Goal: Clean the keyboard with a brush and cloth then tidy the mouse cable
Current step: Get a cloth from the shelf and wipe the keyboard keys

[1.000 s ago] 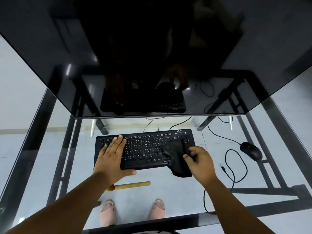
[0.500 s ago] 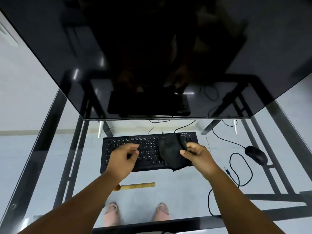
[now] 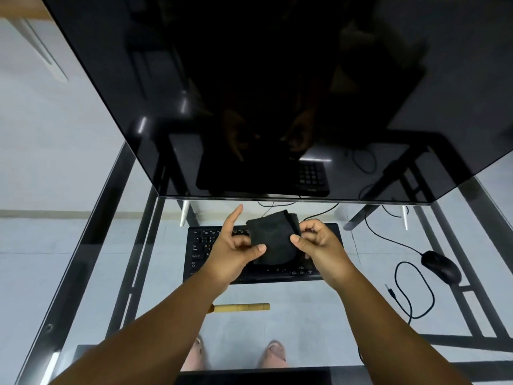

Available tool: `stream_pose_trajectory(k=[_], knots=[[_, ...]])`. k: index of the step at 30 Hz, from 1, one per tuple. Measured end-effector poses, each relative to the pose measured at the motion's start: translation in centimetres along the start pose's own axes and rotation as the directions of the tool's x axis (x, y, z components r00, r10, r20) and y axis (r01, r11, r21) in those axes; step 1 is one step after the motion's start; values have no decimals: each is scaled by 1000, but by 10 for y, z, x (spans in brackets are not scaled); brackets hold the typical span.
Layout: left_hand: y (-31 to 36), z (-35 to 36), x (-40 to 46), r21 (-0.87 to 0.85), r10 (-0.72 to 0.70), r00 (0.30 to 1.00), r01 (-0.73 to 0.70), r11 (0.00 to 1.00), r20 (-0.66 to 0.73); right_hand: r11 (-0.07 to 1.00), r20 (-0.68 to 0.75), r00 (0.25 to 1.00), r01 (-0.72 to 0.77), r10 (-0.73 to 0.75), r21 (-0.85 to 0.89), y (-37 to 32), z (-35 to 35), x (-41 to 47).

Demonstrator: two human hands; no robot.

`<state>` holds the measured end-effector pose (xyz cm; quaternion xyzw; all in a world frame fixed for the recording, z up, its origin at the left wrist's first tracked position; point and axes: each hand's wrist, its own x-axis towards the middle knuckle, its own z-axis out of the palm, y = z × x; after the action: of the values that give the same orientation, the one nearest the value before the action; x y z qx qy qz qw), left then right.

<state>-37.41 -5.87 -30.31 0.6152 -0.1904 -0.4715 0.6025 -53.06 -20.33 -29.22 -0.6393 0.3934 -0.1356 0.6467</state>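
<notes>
Since a moment ago both hands have lifted off the keys and come together on the cloth (image 3: 273, 236) — the left hand (image 3: 234, 252) now pinches its left edge with thumb and curled fingers, index finger pointing up, while the right hand (image 3: 319, 244) pinches the right edge. The dark cloth hangs between them, above the middle of the black keyboard (image 3: 198, 250) on the glass table (image 3: 319, 315). The brush (image 3: 241, 307) lies near the front edge — the mouse (image 3: 441, 266) and its looped cable (image 3: 413, 293) sit to the right.
</notes>
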Motion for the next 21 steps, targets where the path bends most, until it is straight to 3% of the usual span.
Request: stream_pose_trajectory(k=[4, 10, 16, 21], knots=[[-5, -3, 1, 228, 87, 994, -68, 971, -73, 996, 43, 997, 63, -60, -64, 9, 0, 0], [-8, -12, 2, 381, -141, 990, 137, 914, -17, 978, 137, 990, 15, 14, -208, 13, -4, 2], [-9, -9, 5, 611, -195, 980, 183, 770, -47, 941, 88, 990, -72, 106, -331, 22, -1, 7], [-14, -12, 14, 755, -143, 988, 139, 641, -61, 905, 5, 984, -162, 178, -393, 27, 4, 11]])
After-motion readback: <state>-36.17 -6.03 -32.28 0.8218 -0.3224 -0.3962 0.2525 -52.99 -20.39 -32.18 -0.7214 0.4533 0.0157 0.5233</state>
